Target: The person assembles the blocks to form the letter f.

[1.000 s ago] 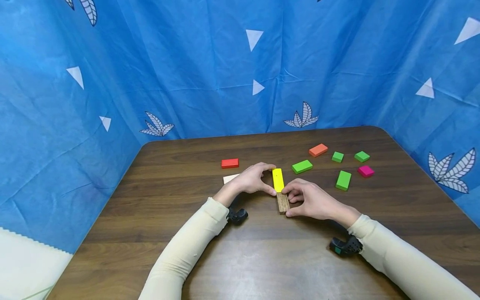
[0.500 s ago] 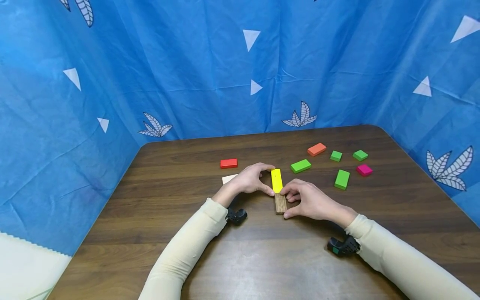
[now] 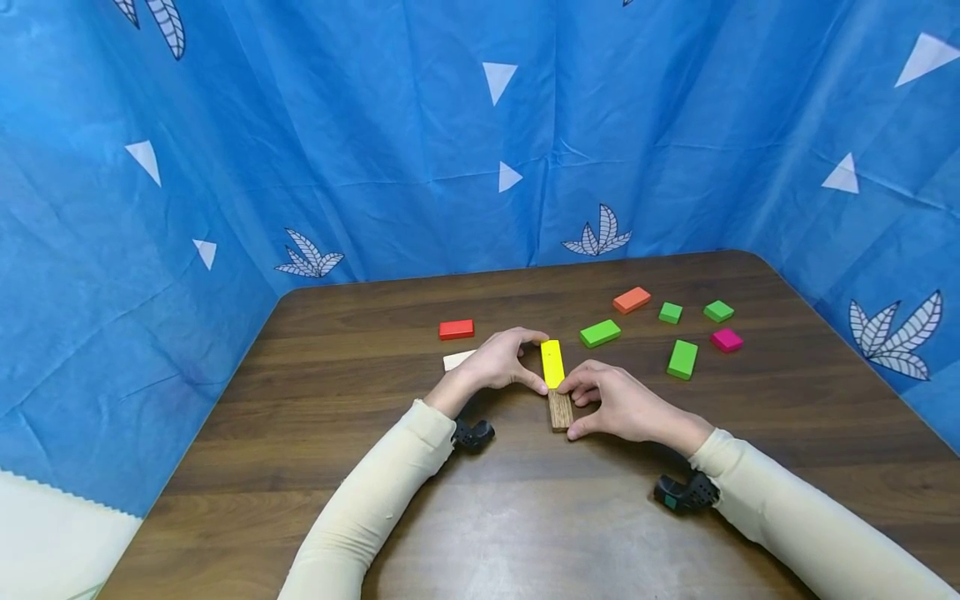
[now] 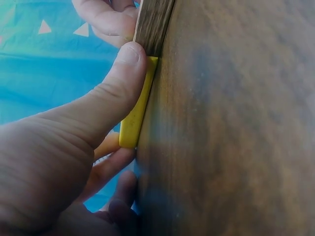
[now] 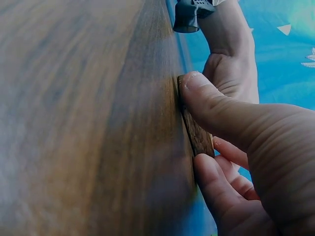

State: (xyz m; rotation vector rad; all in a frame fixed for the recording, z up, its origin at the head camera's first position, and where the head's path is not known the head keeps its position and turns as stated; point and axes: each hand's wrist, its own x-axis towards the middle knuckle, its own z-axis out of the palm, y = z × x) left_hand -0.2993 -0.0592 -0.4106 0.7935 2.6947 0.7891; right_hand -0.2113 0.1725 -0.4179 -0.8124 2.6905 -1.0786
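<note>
End to end on the wooden table lie a yellow block (image 3: 552, 363) and a brown wood-grain block (image 3: 560, 412), the yellow one farther from me. My left hand (image 3: 498, 360) pinches the yellow block, thumb at its near end and a finger at its far end. From the right, my right hand (image 3: 622, 404) grips the brown block between thumb and index finger. In the left wrist view the yellow block (image 4: 132, 123) meets the brown block (image 4: 153, 29) at the thumb tip. The right wrist view shows the brown block (image 5: 199, 135) flat on the tabletop.
Behind my left hand are a red block (image 3: 456, 330) and a partly hidden cream block (image 3: 458, 359). To the right lie an orange block (image 3: 632, 300), a magenta block (image 3: 727, 340) and several green blocks (image 3: 682, 360). A blue curtain (image 3: 405, 142) borders the table (image 3: 480, 533).
The head view has shifted slightly. Both hands keep their grip, and the yellow and brown blocks stay in line with each other.
</note>
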